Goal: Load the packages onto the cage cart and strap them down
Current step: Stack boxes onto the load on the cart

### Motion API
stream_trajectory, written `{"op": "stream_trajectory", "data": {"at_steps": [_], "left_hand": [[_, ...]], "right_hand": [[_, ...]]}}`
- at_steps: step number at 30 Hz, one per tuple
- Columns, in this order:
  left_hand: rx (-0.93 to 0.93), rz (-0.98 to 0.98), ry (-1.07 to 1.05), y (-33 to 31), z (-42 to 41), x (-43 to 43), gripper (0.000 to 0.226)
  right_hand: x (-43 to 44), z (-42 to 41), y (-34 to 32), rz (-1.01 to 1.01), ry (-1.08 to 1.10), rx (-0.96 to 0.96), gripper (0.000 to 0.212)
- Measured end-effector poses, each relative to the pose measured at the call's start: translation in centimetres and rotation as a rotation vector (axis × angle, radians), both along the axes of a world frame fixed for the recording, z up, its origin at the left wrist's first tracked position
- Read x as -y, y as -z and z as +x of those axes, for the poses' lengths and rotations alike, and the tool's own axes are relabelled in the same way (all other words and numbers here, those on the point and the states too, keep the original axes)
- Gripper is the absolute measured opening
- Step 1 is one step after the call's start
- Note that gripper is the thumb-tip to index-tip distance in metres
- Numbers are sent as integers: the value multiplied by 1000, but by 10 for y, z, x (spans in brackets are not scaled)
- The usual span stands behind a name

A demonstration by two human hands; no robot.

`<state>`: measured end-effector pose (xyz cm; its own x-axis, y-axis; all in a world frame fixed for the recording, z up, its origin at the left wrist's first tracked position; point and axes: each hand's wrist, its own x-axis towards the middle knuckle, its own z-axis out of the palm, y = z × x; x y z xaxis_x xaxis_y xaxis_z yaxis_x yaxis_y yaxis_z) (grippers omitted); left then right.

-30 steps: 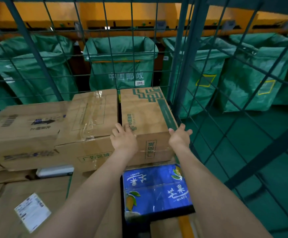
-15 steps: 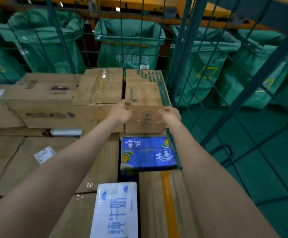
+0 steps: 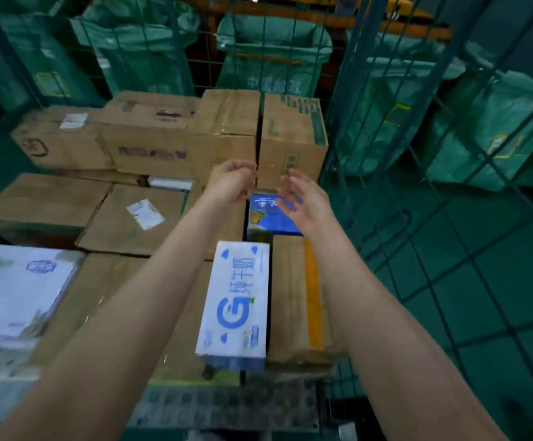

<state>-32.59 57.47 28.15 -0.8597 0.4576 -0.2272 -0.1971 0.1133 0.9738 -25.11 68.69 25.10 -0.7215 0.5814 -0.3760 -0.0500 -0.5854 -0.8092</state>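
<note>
Packages lie stacked inside a wire cage cart: nearest, a white milk carton beside a cardboard box with yellow tape, then a blue mango carton. Above it both hands hover empty, the left hand loosely curled, the right hand with fingers spread, just short of a green-printed cardboard box. Green mail sacks hang beyond the mesh.

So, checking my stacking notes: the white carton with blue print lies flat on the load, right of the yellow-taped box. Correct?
Not quite. The head view shows the white carton lying flat on the load, but left of the yellow-taped box, not right of it.
</note>
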Motion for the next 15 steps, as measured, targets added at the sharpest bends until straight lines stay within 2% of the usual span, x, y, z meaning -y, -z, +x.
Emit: {"op": "stream_trajectory", "data": {"at_steps": [4, 8, 15], "left_hand": [[29, 55, -9, -6, 32, 48, 26], [44, 60, 6, -9, 54, 85, 26], [88, 31, 97, -5, 87, 154, 27]], "right_hand": [[33, 36, -13, 164, -29, 72, 20], [66, 64, -15, 233, -12, 96, 18], [143, 105, -9, 161, 119, 93, 14]]}}
